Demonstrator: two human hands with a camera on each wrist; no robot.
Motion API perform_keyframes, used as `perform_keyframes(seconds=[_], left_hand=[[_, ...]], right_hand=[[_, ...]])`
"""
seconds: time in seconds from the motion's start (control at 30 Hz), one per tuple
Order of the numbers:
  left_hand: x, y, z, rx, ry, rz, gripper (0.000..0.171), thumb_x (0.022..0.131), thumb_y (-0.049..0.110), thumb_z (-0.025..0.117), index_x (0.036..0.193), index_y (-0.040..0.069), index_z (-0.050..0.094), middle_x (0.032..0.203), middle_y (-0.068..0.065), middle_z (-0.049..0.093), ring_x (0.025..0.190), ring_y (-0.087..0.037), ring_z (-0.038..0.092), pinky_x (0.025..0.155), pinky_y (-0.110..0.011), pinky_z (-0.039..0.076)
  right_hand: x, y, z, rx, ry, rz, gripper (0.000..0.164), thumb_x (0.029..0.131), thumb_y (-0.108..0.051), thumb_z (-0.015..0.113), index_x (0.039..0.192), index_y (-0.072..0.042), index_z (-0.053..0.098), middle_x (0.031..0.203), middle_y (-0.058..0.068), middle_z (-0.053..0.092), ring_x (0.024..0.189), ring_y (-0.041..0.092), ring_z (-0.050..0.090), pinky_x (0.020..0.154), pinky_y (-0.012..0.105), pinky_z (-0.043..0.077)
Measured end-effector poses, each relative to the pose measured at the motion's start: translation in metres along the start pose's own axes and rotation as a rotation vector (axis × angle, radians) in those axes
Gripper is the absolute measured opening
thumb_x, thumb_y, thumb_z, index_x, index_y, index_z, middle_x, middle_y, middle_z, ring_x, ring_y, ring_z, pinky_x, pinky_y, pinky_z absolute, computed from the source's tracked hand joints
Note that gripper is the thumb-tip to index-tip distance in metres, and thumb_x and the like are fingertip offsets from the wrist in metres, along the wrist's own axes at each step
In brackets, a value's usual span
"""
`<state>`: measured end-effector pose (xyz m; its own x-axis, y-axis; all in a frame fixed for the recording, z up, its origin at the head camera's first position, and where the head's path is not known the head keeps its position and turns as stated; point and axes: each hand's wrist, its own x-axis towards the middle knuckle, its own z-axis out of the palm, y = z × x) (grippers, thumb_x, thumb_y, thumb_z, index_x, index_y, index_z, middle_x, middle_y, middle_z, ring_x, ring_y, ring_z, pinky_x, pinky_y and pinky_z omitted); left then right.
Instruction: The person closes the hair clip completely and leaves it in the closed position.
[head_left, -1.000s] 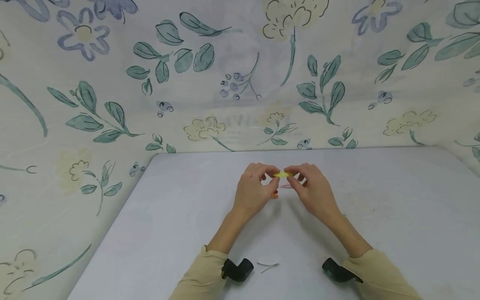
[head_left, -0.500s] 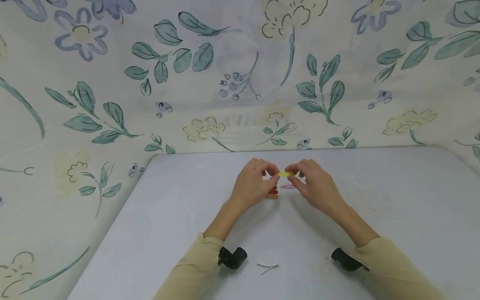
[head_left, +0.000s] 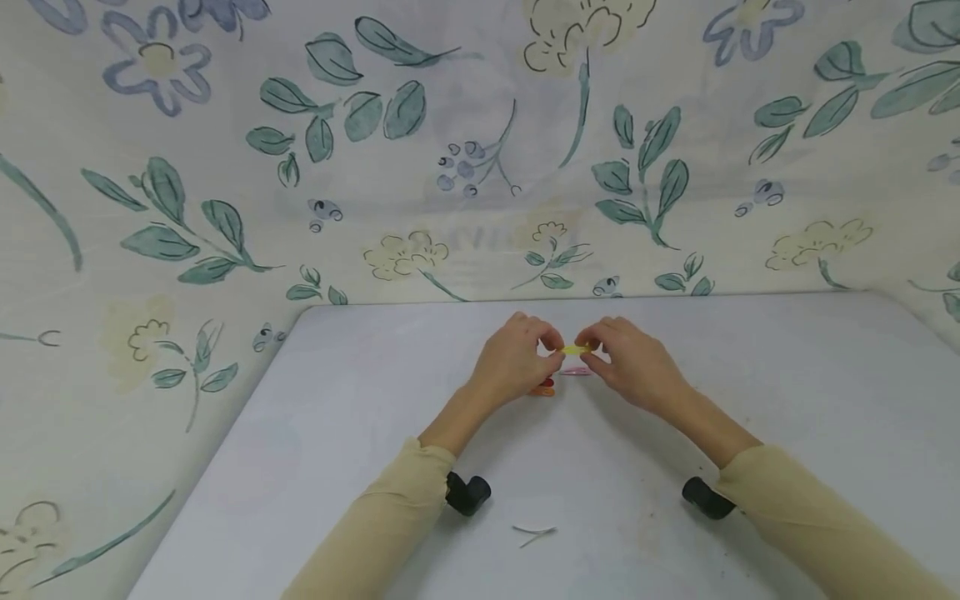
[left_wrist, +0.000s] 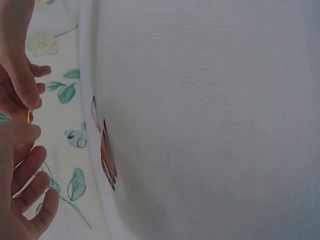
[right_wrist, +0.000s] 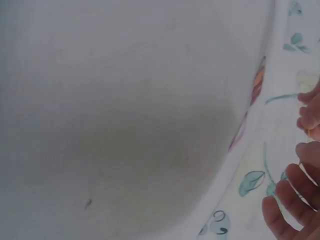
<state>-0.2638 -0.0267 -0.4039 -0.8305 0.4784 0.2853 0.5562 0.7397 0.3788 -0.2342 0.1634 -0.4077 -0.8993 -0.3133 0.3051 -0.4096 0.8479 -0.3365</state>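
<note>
A small yellow hair clip [head_left: 576, 350] is held up over the far part of the table, level between both hands. The left hand [head_left: 517, 360] pinches its left end between thumb and forefinger. At the other end, the right hand [head_left: 637, 364] pinches it the same way. Between the fingers in the left wrist view, only a thin yellow edge of the clip [left_wrist: 29, 116] shows. Below the hands a pink hair clip [head_left: 576, 372] lies on the table. Orange and red clips [head_left: 543, 388] lie beside it, partly hidden behind the left hand.
Thin grey pieces [head_left: 534, 534] lie crossed on the white table [head_left: 360, 400] nearer the front. Black wrist cameras [head_left: 468, 496] hang under both sleeves. A flower-patterned cloth [head_left: 480, 208] rises behind the table's far edge and along its left side.
Both hands have shifted slightly right with the yellow hair clip still pinched between them. The forearms have spread and moved forward, and more of the pink clip shows.
</note>
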Motion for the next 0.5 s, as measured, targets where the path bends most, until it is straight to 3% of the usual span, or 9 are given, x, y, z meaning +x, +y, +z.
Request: perform_keyframes(seconds=[0.5], left_hand=[[0.010,-0.004,0.016,0.090,-0.149,0.010,0.012,0.087,0.025,0.074,0.094,0.015,0.073,0.094,0.003,0.068,0.090,-0.014,0.054,0.073,-0.026,0.046]], right_hand=[[0.003,0.011,0.012,-0.123,-0.128,-0.012,0.018,0.087,-0.014,0.075,0.102,-0.007,0.069,0.103,0.009,0.063,0.096,0.025,0.059,0.084,0.040,0.055]])
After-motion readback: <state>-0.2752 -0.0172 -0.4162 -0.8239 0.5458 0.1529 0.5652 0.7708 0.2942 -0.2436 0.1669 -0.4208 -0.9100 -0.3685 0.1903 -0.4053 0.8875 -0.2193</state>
